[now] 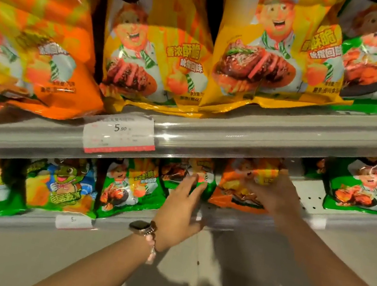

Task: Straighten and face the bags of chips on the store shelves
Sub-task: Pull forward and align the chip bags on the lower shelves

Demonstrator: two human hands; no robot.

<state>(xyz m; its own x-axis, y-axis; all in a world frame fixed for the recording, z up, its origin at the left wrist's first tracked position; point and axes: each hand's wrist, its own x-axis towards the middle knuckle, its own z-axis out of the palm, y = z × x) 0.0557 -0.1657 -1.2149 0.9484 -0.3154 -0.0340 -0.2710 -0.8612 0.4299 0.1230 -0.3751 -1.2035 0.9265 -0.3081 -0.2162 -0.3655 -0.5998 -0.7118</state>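
Right hand (274,195): fingers curled around the top of an orange chip bag (245,185) on the lower shelf (239,221); fingertips blurred. Left hand (181,207): fingers extended, loosely spread, touching a green bag (207,189) just left of the orange one. The upper shelf rail (233,140) hides both bag tops.

Both bare forearms reach up and forward from the bottom of the view, converging slightly. The left hand (181,211) is held edge-on with the back of the hand showing, fingers straight and close together, pointing up and to the right, thumb lower down. A watch (140,225) and a beaded bracelet (151,247) sit on the left wrist. The right hand (274,195) reaches farther in, motion-blurred, fingers curled in a grip.
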